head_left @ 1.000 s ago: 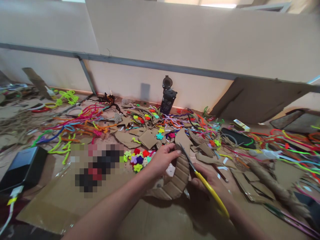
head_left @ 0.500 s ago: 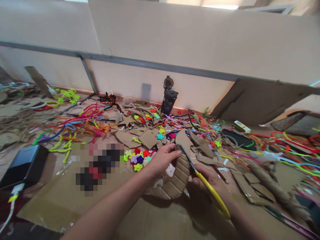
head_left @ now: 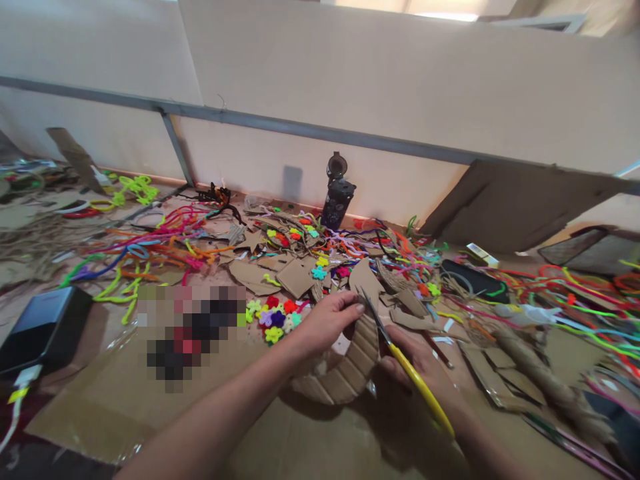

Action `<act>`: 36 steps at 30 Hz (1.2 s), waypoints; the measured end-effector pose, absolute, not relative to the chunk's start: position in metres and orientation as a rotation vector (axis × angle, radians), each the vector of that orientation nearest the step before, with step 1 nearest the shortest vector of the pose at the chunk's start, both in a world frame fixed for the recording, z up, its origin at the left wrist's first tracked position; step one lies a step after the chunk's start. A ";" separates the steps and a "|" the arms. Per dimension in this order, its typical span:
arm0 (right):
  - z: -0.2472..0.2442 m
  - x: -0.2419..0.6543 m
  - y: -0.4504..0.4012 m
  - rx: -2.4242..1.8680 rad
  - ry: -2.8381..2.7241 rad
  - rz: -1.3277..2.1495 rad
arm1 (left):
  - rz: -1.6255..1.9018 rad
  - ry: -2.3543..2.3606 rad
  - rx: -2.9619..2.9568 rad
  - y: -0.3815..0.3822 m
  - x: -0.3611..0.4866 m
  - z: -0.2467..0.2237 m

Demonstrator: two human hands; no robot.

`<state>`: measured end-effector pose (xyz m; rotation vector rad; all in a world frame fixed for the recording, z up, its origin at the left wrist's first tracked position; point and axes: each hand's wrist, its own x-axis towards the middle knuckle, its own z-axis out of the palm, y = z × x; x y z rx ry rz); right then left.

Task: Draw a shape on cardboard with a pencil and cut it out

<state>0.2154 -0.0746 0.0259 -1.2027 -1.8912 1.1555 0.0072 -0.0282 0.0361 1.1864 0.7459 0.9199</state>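
Note:
My left hand [head_left: 327, 323] pinches the upper end of a curved, ridged cardboard ring [head_left: 353, 367], thumb and fingers closed on it. Part of the ring is hidden behind that hand and forearm. My right hand [head_left: 413, 360] is wrapped around scissors [head_left: 410, 370] with yellow handles. Their metal blades point up and left, and the tips lie at the ring's outer edge close to my left thumb. Small fuzzy flowers [head_left: 275, 320] in several colours lie just left of my left hand. Cut cardboard pieces [head_left: 295, 277] are strewn beyond it.
A dark open-lidded container [head_left: 337, 203] stands by the wall. Coloured pipe cleaners [head_left: 165, 233] cover much of the table. At the left sit a black box-shaped device [head_left: 47, 327] with a white cable and a flat cardboard sheet [head_left: 100, 393]. A rolled cardboard tube [head_left: 545, 373] lies right.
The scissors and both hands have barely shifted; the blades still rest at the ring's edge. The view has moved slightly.

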 end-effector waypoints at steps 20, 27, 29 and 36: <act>0.029 0.216 -0.073 -1.235 -1.828 1.179 | 0.932 0.723 1.105 -0.030 0.009 0.035; 0.031 0.217 -0.070 -1.233 -1.768 1.261 | 0.890 0.693 1.101 -0.032 0.013 0.034; 0.031 0.216 -0.072 -1.220 -1.743 1.286 | 0.894 0.689 1.100 -0.032 0.013 0.035; 0.028 0.207 -0.079 -1.210 -1.719 1.203 | 0.906 0.725 1.109 -0.032 0.013 0.032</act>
